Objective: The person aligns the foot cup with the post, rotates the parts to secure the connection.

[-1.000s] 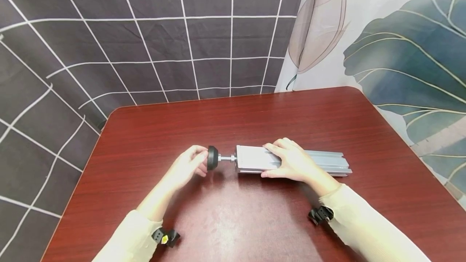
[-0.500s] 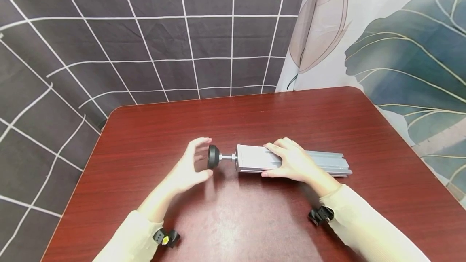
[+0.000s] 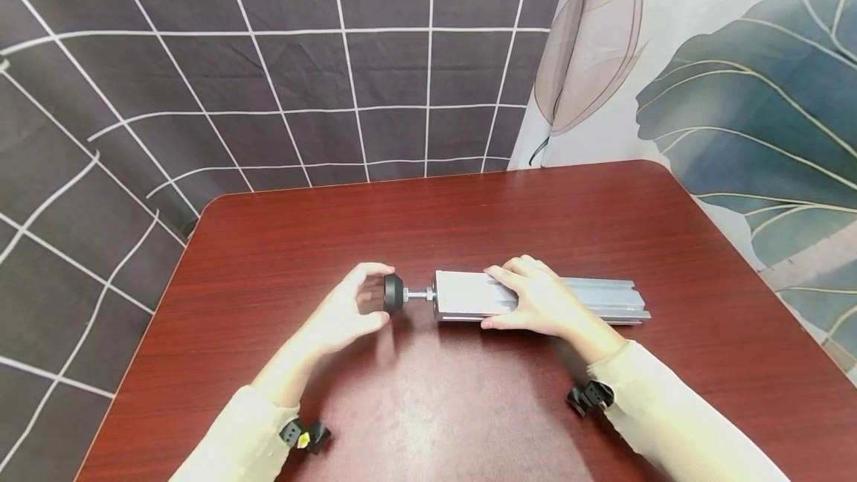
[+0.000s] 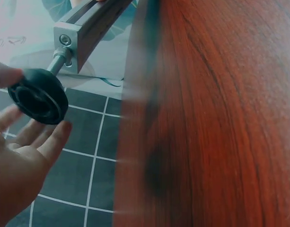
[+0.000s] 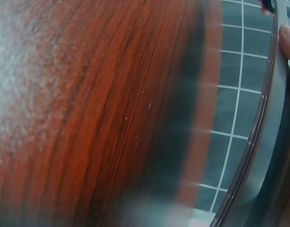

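Note:
A silver aluminium extrusion profile point(image 3: 462, 293) lies on the table, a threaded rod point(image 3: 418, 294) with nuts running out of its left end. On that rod's tip is a black round levelling foot point(image 3: 393, 294). My left hand point(image 3: 338, 318) holds the foot by its rim, thumb on one side and fingers on the other. The left wrist view shows the foot's hollow underside point(image 4: 38, 99) and a screw head point(image 4: 65, 39) in the end plate. My right hand point(image 3: 535, 300) grips the profile from above around its middle; the right wrist view shows only part of the profile point(image 5: 258, 161).
The red-brown wooden table point(image 3: 428, 393) carries the work. Behind it hangs a dark curtain point(image 3: 301, 73) with a white grid, and a leaf-patterned curtain point(image 3: 736, 110) hangs at the right. Each sleeve has a black wrist device point(image 3: 304, 437).
My left fingers, bunched at the foot a second ago, spread wide and then came in around its rim. My right hand keeps its grip on the profile.

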The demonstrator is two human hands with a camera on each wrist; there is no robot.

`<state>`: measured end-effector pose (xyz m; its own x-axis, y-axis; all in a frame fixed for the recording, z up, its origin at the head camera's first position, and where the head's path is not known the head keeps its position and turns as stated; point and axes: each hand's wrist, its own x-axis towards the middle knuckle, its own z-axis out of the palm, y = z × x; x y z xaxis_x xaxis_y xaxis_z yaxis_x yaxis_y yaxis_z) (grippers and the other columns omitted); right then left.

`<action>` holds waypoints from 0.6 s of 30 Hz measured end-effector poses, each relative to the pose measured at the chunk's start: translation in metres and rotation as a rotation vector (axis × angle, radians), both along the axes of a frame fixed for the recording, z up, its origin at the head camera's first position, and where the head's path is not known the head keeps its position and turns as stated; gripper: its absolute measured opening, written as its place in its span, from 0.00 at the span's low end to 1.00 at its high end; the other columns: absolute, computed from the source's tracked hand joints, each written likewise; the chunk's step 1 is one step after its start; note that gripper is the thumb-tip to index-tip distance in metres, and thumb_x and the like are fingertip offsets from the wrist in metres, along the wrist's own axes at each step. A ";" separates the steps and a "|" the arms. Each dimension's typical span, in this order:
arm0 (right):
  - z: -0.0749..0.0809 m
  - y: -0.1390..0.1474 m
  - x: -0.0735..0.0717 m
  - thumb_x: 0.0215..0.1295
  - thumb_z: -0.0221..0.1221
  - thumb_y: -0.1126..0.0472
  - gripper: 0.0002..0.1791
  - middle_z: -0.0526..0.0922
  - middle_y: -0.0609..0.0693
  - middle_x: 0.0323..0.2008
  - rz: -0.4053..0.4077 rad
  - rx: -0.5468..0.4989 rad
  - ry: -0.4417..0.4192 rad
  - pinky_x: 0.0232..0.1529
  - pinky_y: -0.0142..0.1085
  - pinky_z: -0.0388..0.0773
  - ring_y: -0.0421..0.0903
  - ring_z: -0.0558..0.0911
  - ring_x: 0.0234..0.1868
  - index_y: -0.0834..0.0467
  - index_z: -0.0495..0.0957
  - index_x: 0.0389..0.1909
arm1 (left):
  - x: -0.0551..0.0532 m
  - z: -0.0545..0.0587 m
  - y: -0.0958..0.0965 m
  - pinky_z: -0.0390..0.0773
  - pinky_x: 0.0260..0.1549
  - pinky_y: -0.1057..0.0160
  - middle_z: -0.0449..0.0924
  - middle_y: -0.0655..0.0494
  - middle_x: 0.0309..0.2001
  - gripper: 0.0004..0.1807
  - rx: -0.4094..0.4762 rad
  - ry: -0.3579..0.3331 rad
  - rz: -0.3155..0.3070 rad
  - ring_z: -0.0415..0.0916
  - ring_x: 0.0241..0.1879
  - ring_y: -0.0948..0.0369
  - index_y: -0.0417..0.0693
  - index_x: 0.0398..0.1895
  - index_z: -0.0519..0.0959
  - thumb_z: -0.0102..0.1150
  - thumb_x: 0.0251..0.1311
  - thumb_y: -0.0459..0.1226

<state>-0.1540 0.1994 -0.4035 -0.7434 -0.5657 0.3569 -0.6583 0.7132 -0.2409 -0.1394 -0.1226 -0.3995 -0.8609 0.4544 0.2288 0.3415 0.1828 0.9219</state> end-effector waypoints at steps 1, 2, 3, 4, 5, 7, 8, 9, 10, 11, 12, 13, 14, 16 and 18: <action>0.000 0.000 0.000 0.34 0.70 0.35 0.43 0.76 0.49 0.36 -0.001 0.001 -0.001 0.43 0.46 0.71 0.50 0.74 0.39 0.58 0.78 0.50 | 0.000 -0.001 0.000 0.72 0.55 0.58 0.69 0.42 0.56 0.32 0.009 0.048 -0.025 0.71 0.55 0.52 0.36 0.58 0.64 0.58 0.45 0.21; 0.000 0.000 0.001 0.34 0.70 0.35 0.43 0.76 0.49 0.36 -0.001 0.001 0.001 0.43 0.46 0.71 0.50 0.74 0.39 0.58 0.78 0.50 | 0.000 -0.002 0.001 0.69 0.57 0.56 0.68 0.42 0.58 0.34 0.020 0.091 -0.046 0.69 0.56 0.52 0.35 0.59 0.63 0.58 0.44 0.20; 0.000 0.001 0.001 0.34 0.70 0.35 0.42 0.76 0.49 0.36 0.000 -0.002 0.003 0.43 0.46 0.71 0.50 0.74 0.39 0.58 0.78 0.49 | 0.000 -0.003 0.002 0.67 0.59 0.55 0.67 0.44 0.59 0.35 0.016 0.120 -0.047 0.67 0.58 0.52 0.36 0.59 0.62 0.58 0.43 0.20; 0.000 0.001 0.001 0.34 0.70 0.35 0.42 0.76 0.49 0.36 0.002 -0.006 0.006 0.42 0.46 0.71 0.50 0.74 0.39 0.59 0.78 0.49 | 0.000 -0.003 0.002 0.65 0.60 0.54 0.66 0.45 0.60 0.36 0.005 0.139 -0.042 0.66 0.59 0.52 0.37 0.60 0.62 0.59 0.43 0.20; 0.000 0.001 0.000 0.34 0.71 0.36 0.42 0.76 0.50 0.36 0.004 -0.010 0.010 0.42 0.46 0.71 0.50 0.74 0.39 0.59 0.78 0.49 | 0.000 -0.002 0.003 0.65 0.60 0.53 0.65 0.45 0.61 0.36 0.001 0.136 -0.033 0.65 0.59 0.51 0.38 0.60 0.61 0.59 0.44 0.20; 0.000 0.001 0.000 0.33 0.71 0.36 0.42 0.76 0.50 0.35 0.007 -0.016 0.021 0.42 0.46 0.71 0.50 0.74 0.38 0.59 0.78 0.49 | 0.001 -0.001 0.003 0.65 0.60 0.51 0.65 0.43 0.61 0.35 0.001 0.094 0.003 0.65 0.60 0.48 0.38 0.61 0.59 0.60 0.47 0.21; 0.001 0.001 0.000 0.33 0.71 0.36 0.42 0.76 0.50 0.35 0.007 -0.019 0.024 0.42 0.46 0.71 0.50 0.74 0.38 0.59 0.78 0.49 | 0.001 0.000 0.003 0.66 0.59 0.50 0.66 0.42 0.60 0.33 -0.008 0.060 0.040 0.67 0.58 0.47 0.38 0.60 0.59 0.60 0.50 0.22; 0.000 0.001 0.000 0.34 0.71 0.36 0.42 0.76 0.49 0.35 0.007 -0.020 0.025 0.42 0.46 0.71 0.49 0.74 0.38 0.59 0.78 0.49 | 0.001 0.002 0.003 0.68 0.57 0.50 0.67 0.41 0.59 0.30 -0.026 0.023 0.084 0.68 0.57 0.47 0.39 0.60 0.60 0.60 0.53 0.25; 0.001 0.001 -0.001 0.34 0.71 0.36 0.42 0.76 0.50 0.36 0.007 -0.021 0.024 0.43 0.46 0.71 0.49 0.74 0.39 0.59 0.78 0.49 | 0.001 0.003 0.003 0.70 0.55 0.49 0.68 0.40 0.57 0.27 -0.034 -0.021 0.126 0.70 0.55 0.46 0.39 0.59 0.61 0.58 0.56 0.27; 0.001 0.001 -0.001 0.34 0.70 0.36 0.42 0.76 0.49 0.36 0.005 -0.019 0.021 0.43 0.46 0.71 0.49 0.74 0.39 0.59 0.78 0.49 | 0.000 0.004 0.003 0.73 0.53 0.50 0.71 0.40 0.55 0.23 -0.051 -0.067 0.172 0.73 0.52 0.46 0.39 0.57 0.63 0.57 0.60 0.30; 0.001 0.000 -0.001 0.34 0.70 0.35 0.42 0.76 0.49 0.36 0.005 -0.015 0.017 0.44 0.46 0.71 0.49 0.74 0.39 0.59 0.78 0.50 | 0.000 0.005 0.002 0.75 0.49 0.50 0.73 0.40 0.52 0.19 -0.071 -0.111 0.212 0.75 0.48 0.46 0.39 0.55 0.65 0.55 0.63 0.33; 0.001 0.000 -0.001 0.35 0.70 0.35 0.42 0.76 0.49 0.37 0.005 -0.011 0.012 0.44 0.46 0.71 0.49 0.74 0.39 0.59 0.78 0.50 | 0.000 0.006 0.002 0.77 0.46 0.51 0.76 0.41 0.48 0.17 -0.096 -0.149 0.241 0.77 0.44 0.48 0.39 0.53 0.67 0.53 0.65 0.36; 0.000 -0.001 -0.002 0.36 0.69 0.35 0.42 0.76 0.49 0.37 0.004 -0.008 0.007 0.44 0.46 0.71 0.49 0.74 0.40 0.59 0.78 0.50 | -0.001 0.006 0.002 0.79 0.42 0.53 0.77 0.42 0.45 0.15 -0.124 -0.186 0.260 0.78 0.40 0.49 0.39 0.52 0.69 0.51 0.66 0.38; 0.000 -0.001 -0.002 0.36 0.69 0.34 0.42 0.76 0.50 0.37 0.002 0.000 0.002 0.44 0.46 0.70 0.50 0.74 0.40 0.58 0.78 0.51 | -0.001 0.006 0.002 0.80 0.37 0.56 0.77 0.42 0.41 0.16 -0.129 -0.240 0.242 0.78 0.34 0.51 0.36 0.50 0.70 0.50 0.67 0.39; -0.001 -0.001 -0.002 0.36 0.69 0.35 0.42 0.76 0.50 0.38 -0.002 0.004 0.000 0.44 0.46 0.70 0.50 0.74 0.40 0.58 0.78 0.51 | -0.002 0.005 0.003 0.80 0.35 0.59 0.77 0.41 0.39 0.16 -0.116 -0.244 0.201 0.78 0.33 0.53 0.34 0.50 0.70 0.52 0.65 0.36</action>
